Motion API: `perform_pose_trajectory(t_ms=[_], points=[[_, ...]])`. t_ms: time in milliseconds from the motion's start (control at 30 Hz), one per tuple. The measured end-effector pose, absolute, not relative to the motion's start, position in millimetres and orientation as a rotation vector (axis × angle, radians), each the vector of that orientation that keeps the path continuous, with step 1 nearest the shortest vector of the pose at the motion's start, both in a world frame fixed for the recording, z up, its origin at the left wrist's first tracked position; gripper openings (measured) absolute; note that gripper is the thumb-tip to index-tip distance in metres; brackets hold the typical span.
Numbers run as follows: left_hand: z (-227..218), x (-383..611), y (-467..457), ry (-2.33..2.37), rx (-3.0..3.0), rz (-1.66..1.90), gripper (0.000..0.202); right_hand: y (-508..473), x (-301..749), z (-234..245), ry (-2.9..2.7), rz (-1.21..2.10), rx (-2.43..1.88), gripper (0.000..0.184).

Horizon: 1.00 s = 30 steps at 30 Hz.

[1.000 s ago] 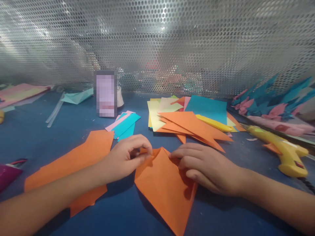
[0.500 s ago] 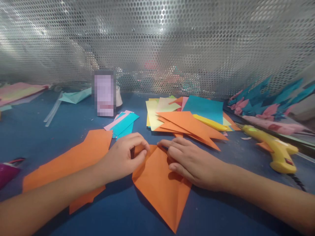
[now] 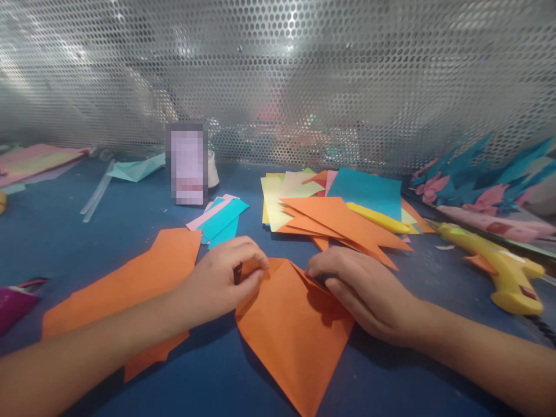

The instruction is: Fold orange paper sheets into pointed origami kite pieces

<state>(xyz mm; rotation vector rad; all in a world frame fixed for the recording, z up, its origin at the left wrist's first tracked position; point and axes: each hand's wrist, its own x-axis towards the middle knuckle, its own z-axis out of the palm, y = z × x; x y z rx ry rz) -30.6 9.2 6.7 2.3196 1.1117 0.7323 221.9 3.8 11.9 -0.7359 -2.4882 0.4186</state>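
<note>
- The upper left edge of a kite-shaped folded orange paper sheet [image 3: 291, 336] is pinched between thumb and forefinger of the left hand [image 3: 232, 278].
- The sheet's folded upper right edge is touched by the bent fingers of the right hand [image 3: 369, 295]; whether it is gripped cannot be told.
- The lower tip is cut off by the picture's bottom border; both lower edges are bordered by bare blue tabletop [image 3: 208, 376].
- Flat orange paper sheets [image 3: 143, 269] are crossed by the left forearm.
- Just beyond the right hand, pointed folded orange papers [image 3: 330, 217] are overlapped; farther right, a yellow glue gun [image 3: 499, 260] is laid.
- The tabletop is backed by a perforated silvery metal panel [image 3: 278, 75].
</note>
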Motion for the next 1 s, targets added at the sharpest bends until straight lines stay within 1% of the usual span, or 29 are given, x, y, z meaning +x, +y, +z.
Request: perform_pose_trajectory(t_ms=[233, 333, 400, 500, 733, 867, 1000], points=[[6.8, -30.4, 7.9, 1.111, 2.322, 0.737, 0.012, 2.9, 221.7, 15.1, -2.587, 0.506, -0.625, 0.027], [7.0, -31.1, 6.8, 1.154, 2.29, 0.724, 0.015, 3.0, 219.6, 15.4, -2.626, 0.554, -0.581, 0.018], [6.2, -32.0, 6.2, 1.209, 2.25, 0.714, 0.022, 3.3, 218.3, 13.8, -2.656, 0.535, -0.607, 0.01], [3.9, -33.5, 6.1, 1.26, 2.161, 0.719, 0.028, 3.6, 217.3, 10.7, -2.705, 0.495, -0.652, 0.007], [3.4, -36.0, 7.0, 1.227, 2.036, 0.723, 0.014, 2.9, 218.4, 9.0, -2.723, 0.532, -0.668, 0.016], [6.7, -37.4, 6.7, 1.132, 2.242, 0.725, 0.006, 2.3, 216.8, 13.2, -2.714, 0.591, -0.708, 0.014], [8.1, -41.0, 8.1, 0.972, 2.535, 0.74, 0.009, 1.9, 215.1, 17.5, -2.747, 0.606, -0.756, 0.015]])
